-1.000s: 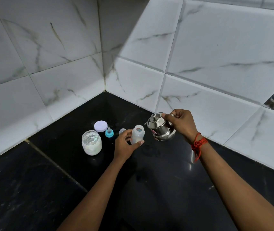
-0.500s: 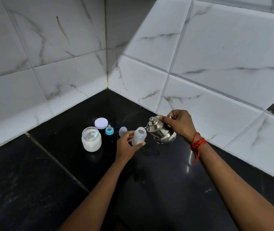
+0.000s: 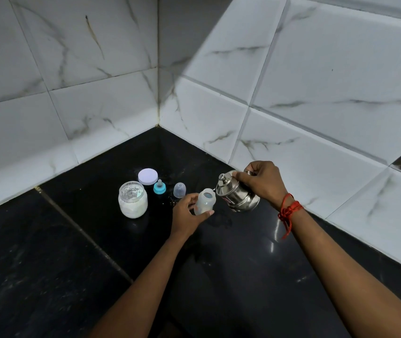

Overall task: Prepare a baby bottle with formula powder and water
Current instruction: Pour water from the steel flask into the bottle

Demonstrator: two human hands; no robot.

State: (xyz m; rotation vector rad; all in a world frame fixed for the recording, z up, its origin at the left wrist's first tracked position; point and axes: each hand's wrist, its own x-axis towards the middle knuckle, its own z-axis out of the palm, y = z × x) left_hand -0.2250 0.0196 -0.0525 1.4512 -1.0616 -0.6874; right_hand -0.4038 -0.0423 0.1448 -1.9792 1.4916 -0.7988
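— So, which way does the baby bottle [image 3: 205, 201] lie from the right hand [image 3: 260, 182]?
— To its left and a little lower. The left hand [image 3: 186, 215] grips the bottle's body, thumb in front, fingers curled behind. Its long axis is near upright, with the open mouth leaning toward the steel pot [image 3: 237, 195].
— And the pot?
— The right hand clasps it from above, tilted lid-first to the left, its spout just over the bottle's rim. Touching or not, I cannot tell.
— So the pour turns on that gap?
— I judge so: spout over mouth. The formula jar [image 3: 133, 200], teat [image 3: 159, 187] and cap [image 3: 179, 190] stand apart on the black counter [image 3: 48, 264], to the left.
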